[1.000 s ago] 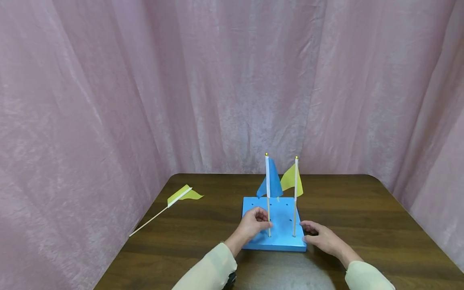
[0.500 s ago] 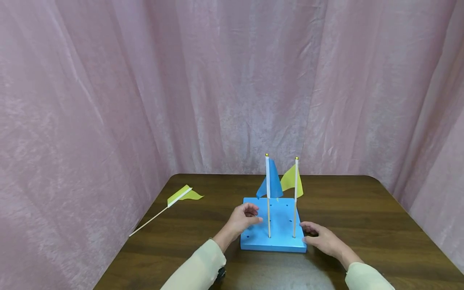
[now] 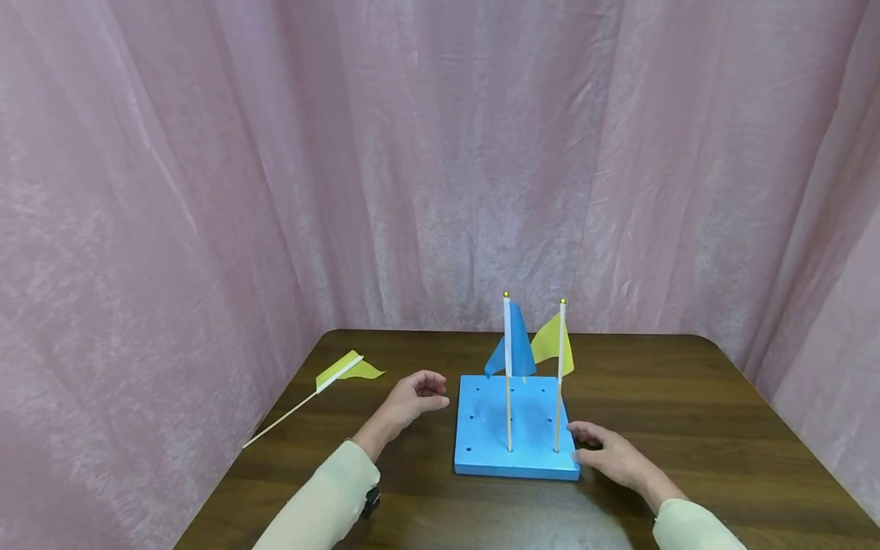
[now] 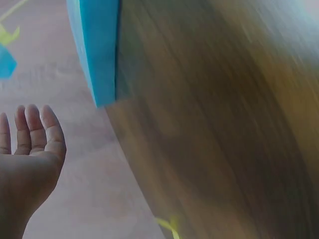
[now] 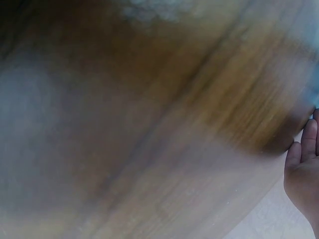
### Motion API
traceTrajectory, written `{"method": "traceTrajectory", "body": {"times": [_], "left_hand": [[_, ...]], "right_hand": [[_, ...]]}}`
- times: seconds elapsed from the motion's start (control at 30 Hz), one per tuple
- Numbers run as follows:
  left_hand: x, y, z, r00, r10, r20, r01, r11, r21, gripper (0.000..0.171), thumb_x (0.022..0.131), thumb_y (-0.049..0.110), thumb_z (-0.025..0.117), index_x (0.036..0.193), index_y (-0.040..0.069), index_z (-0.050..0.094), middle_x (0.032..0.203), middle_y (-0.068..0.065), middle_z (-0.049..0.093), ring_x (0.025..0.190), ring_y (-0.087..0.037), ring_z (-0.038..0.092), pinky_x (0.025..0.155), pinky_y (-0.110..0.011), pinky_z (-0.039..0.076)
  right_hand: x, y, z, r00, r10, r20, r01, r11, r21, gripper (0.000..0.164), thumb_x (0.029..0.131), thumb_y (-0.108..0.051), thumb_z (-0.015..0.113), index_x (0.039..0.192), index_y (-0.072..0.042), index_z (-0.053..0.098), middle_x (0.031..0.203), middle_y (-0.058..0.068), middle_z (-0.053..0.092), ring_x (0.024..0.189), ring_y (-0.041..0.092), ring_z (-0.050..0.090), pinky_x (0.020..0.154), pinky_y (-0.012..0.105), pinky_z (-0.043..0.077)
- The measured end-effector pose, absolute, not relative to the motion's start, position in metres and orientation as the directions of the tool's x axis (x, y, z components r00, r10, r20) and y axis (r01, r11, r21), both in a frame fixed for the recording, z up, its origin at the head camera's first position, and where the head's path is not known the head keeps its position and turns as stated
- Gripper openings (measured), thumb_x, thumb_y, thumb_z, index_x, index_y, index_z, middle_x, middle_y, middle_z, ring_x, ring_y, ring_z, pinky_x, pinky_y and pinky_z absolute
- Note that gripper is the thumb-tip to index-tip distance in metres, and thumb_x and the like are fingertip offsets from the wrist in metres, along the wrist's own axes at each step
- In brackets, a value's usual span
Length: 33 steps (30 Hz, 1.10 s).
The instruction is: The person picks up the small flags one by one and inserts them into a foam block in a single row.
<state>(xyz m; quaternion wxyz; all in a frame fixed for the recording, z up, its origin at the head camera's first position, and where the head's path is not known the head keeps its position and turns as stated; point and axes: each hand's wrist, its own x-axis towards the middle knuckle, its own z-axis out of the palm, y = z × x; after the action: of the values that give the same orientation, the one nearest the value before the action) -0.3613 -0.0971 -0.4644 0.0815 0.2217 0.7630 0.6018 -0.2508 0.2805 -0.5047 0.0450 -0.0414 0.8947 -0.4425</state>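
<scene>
2 empty hands curve loosely, the left hand (image 3: 410, 398) beside the blue board (image 3: 532, 435), the right hand (image 3: 612, 456) touching its edge.

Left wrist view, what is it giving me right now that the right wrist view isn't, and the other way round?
Only the left wrist view shows the left hand, part of the blue flag with a bit of yellow flag beside it, and a yellow scrap at the bottom, probably the flag lying on the table.

Only the right wrist view shows the right hand, cut off by the frame.

Both show the wooden table and something blue: clearly the board on the left; only a blurred patch, probably the board, on the right.
</scene>
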Motion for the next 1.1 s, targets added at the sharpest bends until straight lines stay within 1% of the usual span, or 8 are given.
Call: {"method": "traceTrajectory", "body": {"times": [0.13,0.27,0.43,0.57,0.7,0.9,1.0,1.1], "left_hand": [[-0.367,-0.126,-0.464,-0.901,0.416,0.127,0.225,0.194,0.955,0.038,0.087,0.011,0.077,0.120,0.001,0.061,0.117,-0.023,0.060,0.101,-0.023,0.060,0.088,-0.029,0.051],[-0.370,-0.156,-0.462,-0.912,0.388,0.130,0.219,0.196,0.956,0.040,0.088,0.006,0.074,0.123,-0.003,0.058,0.120,-0.026,0.059,0.103,-0.024,0.060,0.088,-0.029,0.051],[-0.374,-0.194,-0.458,-0.921,0.360,0.151,0.237,0.207,0.949,0.040,0.088,0.001,0.072,0.124,-0.007,0.057,0.120,-0.029,0.057,0.102,-0.022,0.061,0.086,-0.026,0.050],[-0.380,-0.225,-0.464,-0.930,0.341,0.134,0.220,0.228,0.948,0.039,0.088,0.002,0.072,0.123,-0.007,0.057,0.119,-0.027,0.058,0.099,-0.016,0.061,0.084,-0.026,0.051],[-0.383,-0.255,-0.469,-0.950,0.298,0.098,0.182,0.268,0.946,0.038,0.089,0.003,0.072,0.122,-0.006,0.056,0.118,-0.024,0.059,0.097,-0.014,0.061,0.083,-0.030,0.052],[-0.386,-0.290,-0.472,-0.971,0.228,0.065,0.129,0.279,0.952,0.036,0.089,0.004,0.072,0.122,-0.001,0.058,0.112,-0.012,0.061,0.095,-0.011,0.061,0.084,-0.033,0.053],[-0.387,-0.302,-0.473,-0.977,0.206,0.060,0.119,0.285,0.951,0.036,0.090,0.005,0.072,0.122,-0.001,0.058,0.113,-0.014,0.061,0.093,-0.009,0.061,0.083,-0.034,0.053],[-0.389,-0.311,-0.473,-0.982,0.181,0.059,0.110,0.288,0.951,0.040,0.090,0.006,0.072,0.125,-0.004,0.055,0.116,-0.018,0.060,0.091,-0.008,0.061,0.085,-0.036,0.054]], "right_hand": [[-0.250,0.280,-0.505,-0.992,-0.118,-0.047,-0.036,0.609,-0.792,0.054,0.089,-0.021,0.073,0.136,-0.003,0.056,0.129,0.018,0.059,0.118,0.037,0.052,0.098,0.060,0.040],[-0.249,0.280,-0.506,-0.992,-0.118,-0.046,-0.035,0.602,-0.798,0.053,0.089,-0.021,0.073,0.136,-0.003,0.056,0.129,0.017,0.059,0.118,0.036,0.052,0.099,0.060,0.040],[-0.250,0.280,-0.505,-0.993,-0.117,-0.034,-0.042,0.596,-0.802,0.053,0.088,-0.020,0.073,0.136,-0.003,0.056,0.130,0.018,0.058,0.119,0.036,0.052,0.100,0.060,0.040],[-0.249,0.281,-0.504,-0.992,-0.122,-0.027,-0.052,0.593,-0.803,0.054,0.088,-0.019,0.073,0.136,-0.002,0.055,0.129,0.018,0.059,0.118,0.036,0.052,0.099,0.059,0.040],[-0.249,0.280,-0.504,-0.992,-0.119,-0.029,-0.048,0.595,-0.802,0.053,0.089,-0.020,0.073,0.136,-0.002,0.056,0.129,0.018,0.059,0.118,0.036,0.052,0.099,0.059,0.040],[-0.249,0.280,-0.505,-0.993,-0.113,-0.043,-0.034,0.602,-0.798,0.053,0.089,-0.020,0.072,0.136,-0.003,0.056,0.130,0.018,0.059,0.118,0.036,0.052,0.100,0.060,0.039],[-0.250,0.281,-0.505,-0.992,-0.121,-0.040,-0.042,0.603,-0.797,0.053,0.089,-0.020,0.072,0.136,-0.002,0.055,0.130,0.018,0.059,0.118,0.037,0.052,0.099,0.059,0.040],[-0.250,0.281,-0.504,-0.992,-0.119,-0.041,-0.040,0.605,-0.795,0.054,0.089,-0.020,0.072,0.137,-0.003,0.055,0.130,0.018,0.059,0.119,0.037,0.052,0.099,0.059,0.040]]}}
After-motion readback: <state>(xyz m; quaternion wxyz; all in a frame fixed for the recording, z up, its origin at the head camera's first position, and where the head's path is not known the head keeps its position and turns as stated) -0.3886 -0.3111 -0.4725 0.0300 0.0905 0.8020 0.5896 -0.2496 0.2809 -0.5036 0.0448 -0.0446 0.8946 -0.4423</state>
